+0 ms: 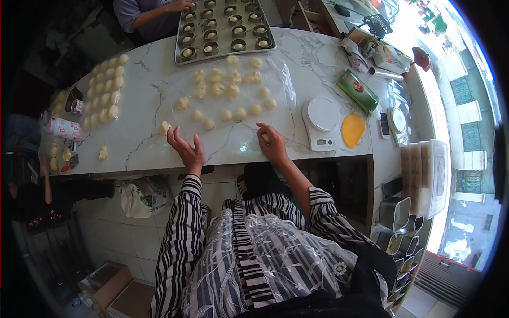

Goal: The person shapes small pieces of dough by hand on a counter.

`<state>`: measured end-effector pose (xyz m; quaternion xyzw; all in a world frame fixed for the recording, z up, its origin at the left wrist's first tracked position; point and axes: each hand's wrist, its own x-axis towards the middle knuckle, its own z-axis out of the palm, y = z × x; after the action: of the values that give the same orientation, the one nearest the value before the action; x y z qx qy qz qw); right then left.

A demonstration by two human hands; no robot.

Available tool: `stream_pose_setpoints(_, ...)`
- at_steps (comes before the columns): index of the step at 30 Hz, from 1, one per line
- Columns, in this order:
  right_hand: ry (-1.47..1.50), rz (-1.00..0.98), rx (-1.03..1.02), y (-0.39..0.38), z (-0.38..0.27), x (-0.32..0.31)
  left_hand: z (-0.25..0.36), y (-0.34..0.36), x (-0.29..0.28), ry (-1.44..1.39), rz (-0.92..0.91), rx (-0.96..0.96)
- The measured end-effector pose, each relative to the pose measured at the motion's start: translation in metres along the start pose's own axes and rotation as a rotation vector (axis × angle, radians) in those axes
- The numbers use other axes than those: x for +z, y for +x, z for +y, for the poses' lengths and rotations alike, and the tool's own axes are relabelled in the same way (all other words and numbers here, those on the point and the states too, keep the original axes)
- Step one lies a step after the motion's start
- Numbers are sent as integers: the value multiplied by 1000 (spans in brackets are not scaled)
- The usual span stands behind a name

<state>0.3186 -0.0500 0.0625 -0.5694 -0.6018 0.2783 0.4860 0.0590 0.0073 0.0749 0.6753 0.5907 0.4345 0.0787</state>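
My right hand (273,147) rests on the marble counter near its front edge, fingers curled round a small pale dough ball (266,138), which shows only in part. My left hand (186,151) is held with fingers and thumb apart at the same edge. Just beyond its fingertips lies a rough dough piece (165,127); whether they touch it I cannot tell. On a clear plastic sheet ahead sit several smooth dough balls (227,115) in a curved row. Behind them are several lumpy dough pieces (217,75).
A white kitchen scale (321,124) and a yellow dough scraper (352,131) lie to the right, beside a green box (358,91). A metal tray (225,57) with ringed dough stands at the back, by another person's hand (180,5). More dough balls (106,85) fill the left.
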Motion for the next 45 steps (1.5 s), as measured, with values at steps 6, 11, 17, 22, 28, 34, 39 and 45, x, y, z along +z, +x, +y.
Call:
stream_pose_setpoints(6,-198,338,137,27,13,-6,8,1,5,-14,-13,-1)
stream_pose_setpoints(11,-108,162,-19,-12,-2,1,-2,1,-1,-17,-2,-8)
stream_pose_setpoints(17,-195,362,153,26,9,-6,3,2,3,-36,-4,-13)
stream_pose_setpoints(22,-136,231,-8,-10,-4,11,-2,-2,-1,-26,-6,-25)
stream_pose_setpoints(28,-206,444,232,17,8,3,5,3,6,-51,-2,3)
stream_pose_setpoints(34,-154,274,4,-12,-9,20,-6,-1,-3,-40,15,-33)
stream_pose_setpoints(39,-165,448,229,17,5,10,-2,1,0,-56,12,-17)
stream_pose_setpoints(45,-177,301,92,16,-4,32,-5,3,-2,-65,3,-18)
